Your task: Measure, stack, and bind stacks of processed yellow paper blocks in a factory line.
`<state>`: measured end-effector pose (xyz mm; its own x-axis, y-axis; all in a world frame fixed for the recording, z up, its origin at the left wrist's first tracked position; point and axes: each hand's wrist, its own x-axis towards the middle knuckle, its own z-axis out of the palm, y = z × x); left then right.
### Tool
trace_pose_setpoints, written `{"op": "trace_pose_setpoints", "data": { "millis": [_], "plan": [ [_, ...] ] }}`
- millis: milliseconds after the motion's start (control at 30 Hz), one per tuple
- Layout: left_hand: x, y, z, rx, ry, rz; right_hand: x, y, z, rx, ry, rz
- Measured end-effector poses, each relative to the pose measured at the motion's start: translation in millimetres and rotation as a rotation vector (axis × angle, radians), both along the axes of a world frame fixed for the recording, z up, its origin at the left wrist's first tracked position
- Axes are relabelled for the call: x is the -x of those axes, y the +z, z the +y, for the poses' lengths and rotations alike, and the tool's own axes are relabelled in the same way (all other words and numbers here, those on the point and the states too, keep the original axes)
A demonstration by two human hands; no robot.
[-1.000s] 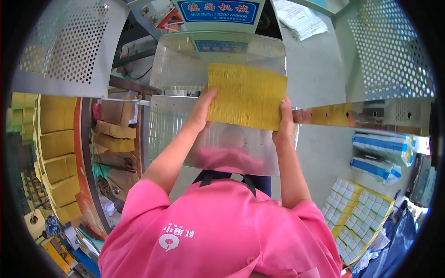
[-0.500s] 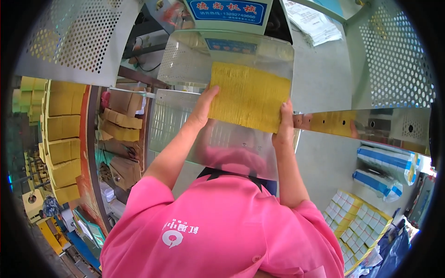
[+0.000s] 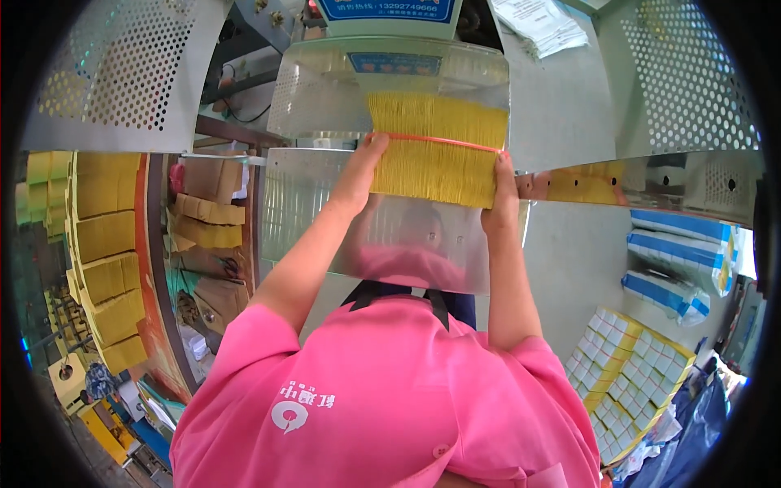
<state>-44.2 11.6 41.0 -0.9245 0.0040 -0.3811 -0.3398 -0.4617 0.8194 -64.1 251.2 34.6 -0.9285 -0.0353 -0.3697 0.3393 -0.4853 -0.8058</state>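
A thick bundle of thin yellow sheets (image 3: 435, 177) stands on edge between my hands, over a shiny metal tray (image 3: 303, 215). A red band (image 3: 439, 142) runs across its top from one end to the other. My left hand (image 3: 358, 172) grips the left end, thumb at the band's end. On the opposite end my right hand (image 3: 502, 193) is closed, its thumb tip by the band's other end. The remaining fingers of both hands are mostly hidden behind the bundle. Beyond the band, the sheet edges spread slightly apart.
Perforated metal panels (image 3: 122, 69) rise at the far left and far right (image 3: 691, 89). A metal bar (image 3: 643, 185) extends to the right. Yellow bundles (image 3: 110, 211) line a rack at left. Blue-and-white wrapped packs (image 3: 675, 254) and banded white stacks (image 3: 630, 366) lie at right.
A red band now shows across the bundle where none was visible before. The far sheet edges have fanned out. Both thumbs now rest near the band's ends.
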Motion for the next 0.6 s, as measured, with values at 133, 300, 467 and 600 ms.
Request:
{"op": "trace_pose_setpoints", "data": {
  "millis": [133, 300, 467, 600],
  "plan": [
    [3, 12, 10, 0.073, -0.019, 0.014, -1, 1, 1, 0.013, 0.0, -0.07],
    [5, 1, 9, 0.133, -0.034, 0.013, 0, 1, 3, 0.044, 0.051, -0.046],
    [11, -8, 17, 0.119, 0.022, 0.002, 2, -6, 6, 0.074, 0.043, -0.039],
    [13, -5, 14, 0.134, 0.003, -0.029, 2, -8, 6, 0.034, 0.032, 0.009]
  ]
}}
